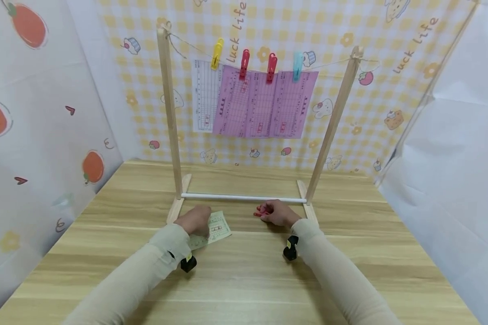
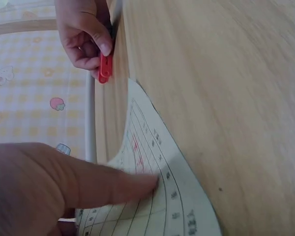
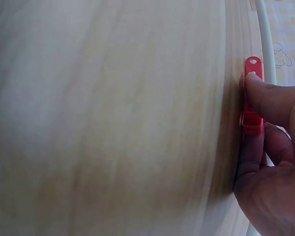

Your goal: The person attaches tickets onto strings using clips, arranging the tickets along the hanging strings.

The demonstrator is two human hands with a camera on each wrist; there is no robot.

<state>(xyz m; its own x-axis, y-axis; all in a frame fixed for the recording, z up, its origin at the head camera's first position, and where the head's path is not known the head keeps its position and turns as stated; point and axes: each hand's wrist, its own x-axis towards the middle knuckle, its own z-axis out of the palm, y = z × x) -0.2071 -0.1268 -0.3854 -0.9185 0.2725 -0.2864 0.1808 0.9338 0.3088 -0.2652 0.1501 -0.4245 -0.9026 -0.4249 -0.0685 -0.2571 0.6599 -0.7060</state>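
Note:
My left hand (image 1: pixel 197 220) holds a pale green printed slip (image 1: pixel 221 228) low over the table. In the left wrist view the thumb lies across the face of the slip (image 2: pixel 179 196), which bends upward to a corner; the fingers beneath are mostly hidden. To the right, my right hand (image 1: pixel 279 213) pinches a red clothespin (image 3: pixel 252 120) between thumb and fingers, just above the table and near the rack's white crossbar (image 1: pixel 244 197). The clothespin and the slip are apart.
A wooden rack with a left post (image 1: pixel 170 104) and right post (image 1: pixel 333 131) carries a string. From it hang a white slip (image 1: pixel 203 99) and several pink slips (image 1: pixel 262 108), under yellow (image 1: pixel 217 54), red (image 1: pixel 244 64) and light blue (image 1: pixel 297 66) clothespins. Patterned cloth (image 1: pixel 142 90) stands behind.

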